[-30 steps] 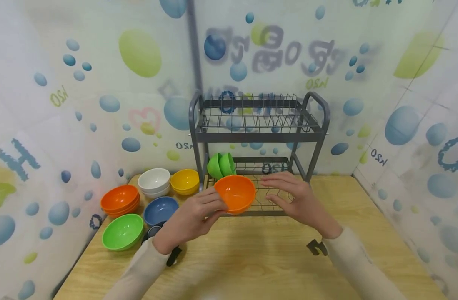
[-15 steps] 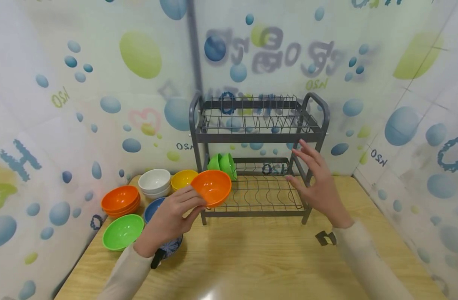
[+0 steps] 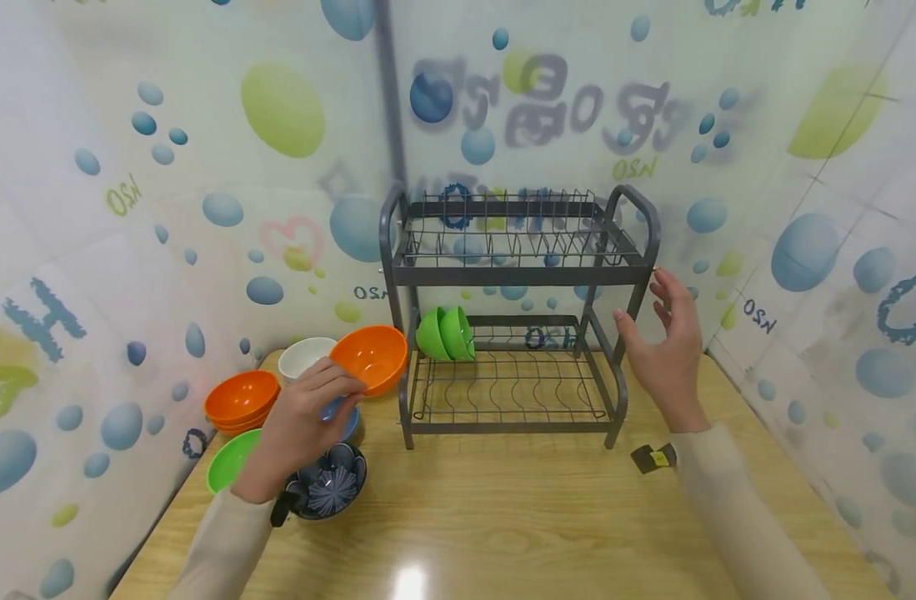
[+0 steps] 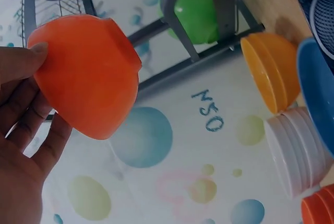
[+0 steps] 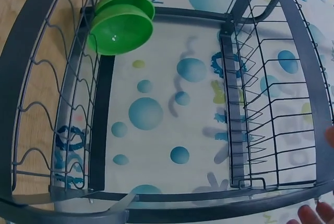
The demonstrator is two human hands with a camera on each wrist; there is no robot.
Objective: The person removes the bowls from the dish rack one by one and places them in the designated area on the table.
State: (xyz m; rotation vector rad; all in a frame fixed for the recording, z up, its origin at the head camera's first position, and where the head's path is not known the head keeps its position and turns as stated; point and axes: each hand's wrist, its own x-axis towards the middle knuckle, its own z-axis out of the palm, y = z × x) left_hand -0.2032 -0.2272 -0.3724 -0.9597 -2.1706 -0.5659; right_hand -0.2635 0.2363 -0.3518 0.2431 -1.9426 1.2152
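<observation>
My left hand [image 3: 298, 427] pinches an orange bowl [image 3: 377, 360] by its near rim and holds it up, left of the rack's lower shelf. The left wrist view shows the underside of that orange bowl [image 4: 88, 78], with the thumb on one side and fingers behind. Two green bowls [image 3: 458, 335] stand on edge, nested, at the left end of the lower shelf of a dark two-tier dish rack [image 3: 521, 277]. Beside the rack's right post, my right hand [image 3: 671, 358] is raised, fingers apart, holding nothing; only its fingertips [image 5: 308, 214] enter the right wrist view.
On the table's left side are stacked orange bowls [image 3: 240, 398], a green bowl [image 3: 228, 460], white bowls [image 3: 300, 354] and a blue bowl [image 3: 348, 425], partly behind the left hand. A dark patterned bowl [image 3: 345, 498] sits nearer. Patterned walls enclose the table [image 3: 518, 517].
My left hand has carried the orange bowl leftward, away from the front of the rack. My right hand has moved right and up, to beside the rack's right post.
</observation>
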